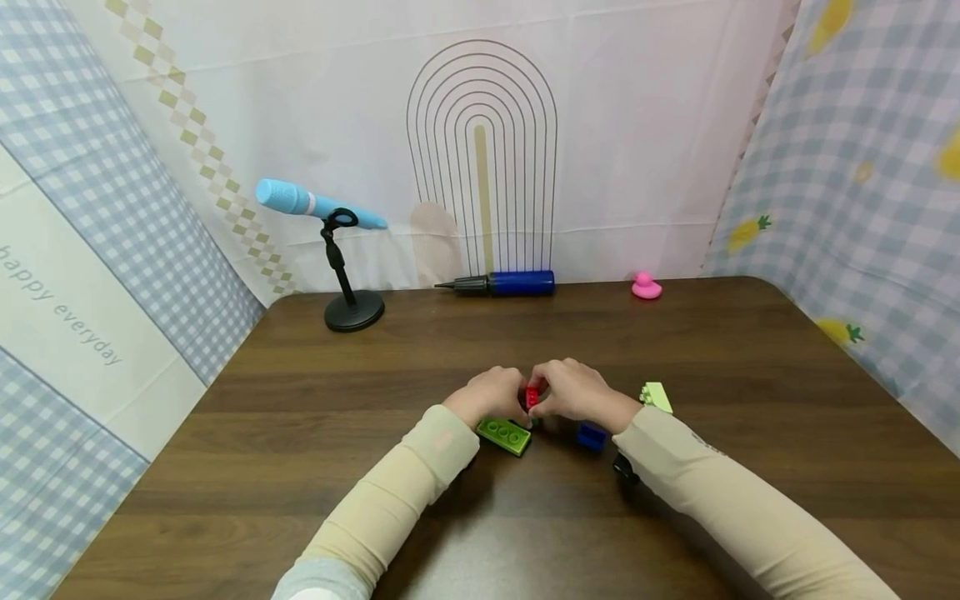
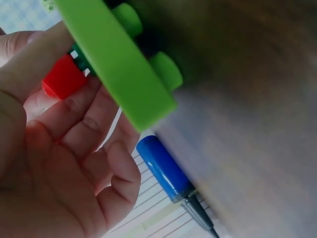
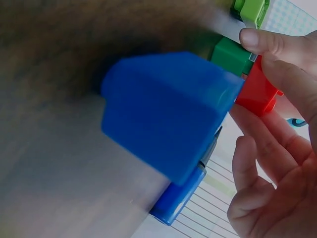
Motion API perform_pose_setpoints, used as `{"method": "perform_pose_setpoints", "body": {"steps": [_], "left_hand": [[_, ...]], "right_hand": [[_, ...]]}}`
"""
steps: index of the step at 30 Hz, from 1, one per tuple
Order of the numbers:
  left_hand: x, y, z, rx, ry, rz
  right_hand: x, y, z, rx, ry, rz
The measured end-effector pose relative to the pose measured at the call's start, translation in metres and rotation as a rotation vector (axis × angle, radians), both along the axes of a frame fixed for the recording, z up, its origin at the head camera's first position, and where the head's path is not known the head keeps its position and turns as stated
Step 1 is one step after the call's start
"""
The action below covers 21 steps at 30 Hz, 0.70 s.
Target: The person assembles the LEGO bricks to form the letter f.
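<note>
My right hand (image 1: 573, 390) pinches a red toy brick (image 1: 532, 397) between thumb and fingers. Just under it is a dark green toy brick (image 3: 232, 55), which the left hand (image 1: 491, 393) holds with its thumb and fingertips. In the right wrist view the red and green bricks meet end to end, and both hands come together around them. A long lime-green brick (image 1: 504, 436) with round studs lies right below the left hand. Close below the right hand is a blue brick (image 1: 591, 437), seen large in the right wrist view.
A pale green brick (image 1: 656, 397) lies beyond the right wrist, and a small black object (image 1: 625, 468) beside the right sleeve. Along the table's back edge are a blue hand pump (image 1: 521, 283), a pink duck (image 1: 646, 286) and a light-blue microphone (image 1: 285, 197) on a black stand (image 1: 355, 310).
</note>
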<state>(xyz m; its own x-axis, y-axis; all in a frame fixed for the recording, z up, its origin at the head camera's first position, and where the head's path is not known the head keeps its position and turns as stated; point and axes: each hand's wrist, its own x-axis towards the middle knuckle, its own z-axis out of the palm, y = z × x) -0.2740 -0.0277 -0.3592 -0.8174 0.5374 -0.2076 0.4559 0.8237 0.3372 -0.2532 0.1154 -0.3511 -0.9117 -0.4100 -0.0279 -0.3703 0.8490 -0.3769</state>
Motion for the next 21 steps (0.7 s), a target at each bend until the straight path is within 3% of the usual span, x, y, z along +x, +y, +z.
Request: {"method": "perform_pose_setpoints", "body": {"steps": [7, 13, 21], "left_hand": [[-0.0020, -0.0038, 0.0029, 0.081, -0.068, -0.012], [-0.0019, -0.0042, 0.0052, 0.069, -0.033, -0.017], [-0.0002, -0.0013, 0.0062, 0.044, 0.017, -0.011]], "right_hand": [[-0.0013, -0.0022, 0.0028, 0.001, -0.017, 0.024], [-0.0039, -0.0037, 0.0037, 0.005, -0.047, 0.030], [-0.0055, -0.0030, 0.0018, 0.032, -0.021, 0.011]]}}
